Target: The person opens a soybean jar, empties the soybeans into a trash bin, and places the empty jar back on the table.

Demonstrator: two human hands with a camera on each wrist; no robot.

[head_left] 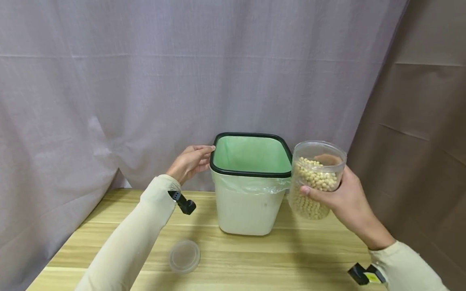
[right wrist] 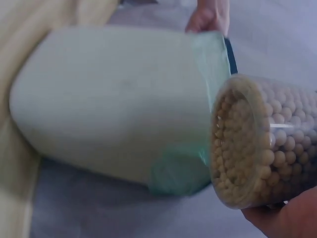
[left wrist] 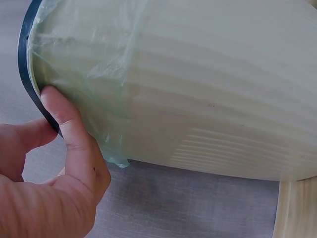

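Jar gripped by right hand; left hand apparently touching bin.

I count one bin with one green liner bag in it, one clear jar, one loose lid, and one wooden table. The beans in the jar are too many for me to count. Two hands are mine: left hand, right hand.

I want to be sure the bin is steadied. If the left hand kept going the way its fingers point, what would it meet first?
The left hand would meet the bin's black rim at once; its fingertips already touch it.
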